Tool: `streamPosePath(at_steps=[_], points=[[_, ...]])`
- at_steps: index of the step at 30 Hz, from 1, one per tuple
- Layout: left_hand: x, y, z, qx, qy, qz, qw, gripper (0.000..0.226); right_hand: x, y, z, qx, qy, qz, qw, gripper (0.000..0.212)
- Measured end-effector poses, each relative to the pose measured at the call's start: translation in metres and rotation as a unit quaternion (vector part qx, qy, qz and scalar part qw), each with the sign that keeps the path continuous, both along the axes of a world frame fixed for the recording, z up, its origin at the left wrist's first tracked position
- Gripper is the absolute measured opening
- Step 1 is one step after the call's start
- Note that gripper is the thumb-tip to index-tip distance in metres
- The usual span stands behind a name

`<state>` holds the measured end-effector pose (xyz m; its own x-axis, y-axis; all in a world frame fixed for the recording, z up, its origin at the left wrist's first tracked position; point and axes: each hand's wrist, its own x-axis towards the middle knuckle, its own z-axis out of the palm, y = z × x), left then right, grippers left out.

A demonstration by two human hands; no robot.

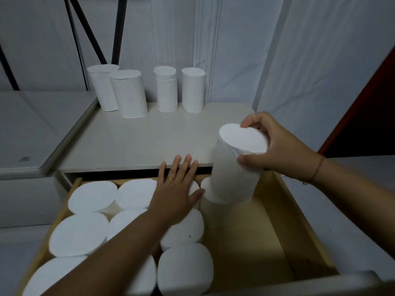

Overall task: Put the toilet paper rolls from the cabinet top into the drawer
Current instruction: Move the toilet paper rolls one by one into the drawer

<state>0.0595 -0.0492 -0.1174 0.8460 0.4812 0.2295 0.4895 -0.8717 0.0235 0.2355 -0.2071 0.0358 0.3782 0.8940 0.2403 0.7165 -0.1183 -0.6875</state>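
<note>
My right hand (280, 146) grips a white toilet paper roll (233, 174) by its top end, fingers and thumb curled round the rim. The roll hangs upright, slightly tilted, over the back right of the open wooden drawer (284, 212). My left hand (177, 193) lies flat with straight fingers on the upright rolls packed in the drawer (92, 197), next to the held roll. Several more rolls (130, 95) stand along the back of the white cabinet top (145, 142).
The drawer's left and middle are filled with upright rolls; its right side shows bare wooden bottom (248, 238). A grey surface (32, 129) adjoins the cabinet on the left. White fabric and black poles (85, 28) hang behind. A dark red panel (367, 116) stands at right.
</note>
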Motion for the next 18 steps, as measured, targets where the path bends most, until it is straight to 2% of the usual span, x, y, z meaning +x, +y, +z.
streamPosePath(at_steps=[3, 8, 18], points=[[-0.006, -0.005, -0.004, -0.012, 0.008, -0.007, 1.000, 0.075, -0.009, -0.022, -0.008, -0.020, 0.030, 0.042, 0.998, 0.067], [-0.016, -0.011, -0.009, -0.032, 0.032, -0.039, 0.998, 0.081, -0.018, -0.037, -0.029, -0.039, 0.002, 0.080, 0.996, 0.077], [-0.022, -0.014, -0.010, -0.063, 0.032, -0.056, 0.996, 0.076, -0.019, -0.048, -0.035, -0.065, 0.006, 0.130, 0.989, 0.085]])
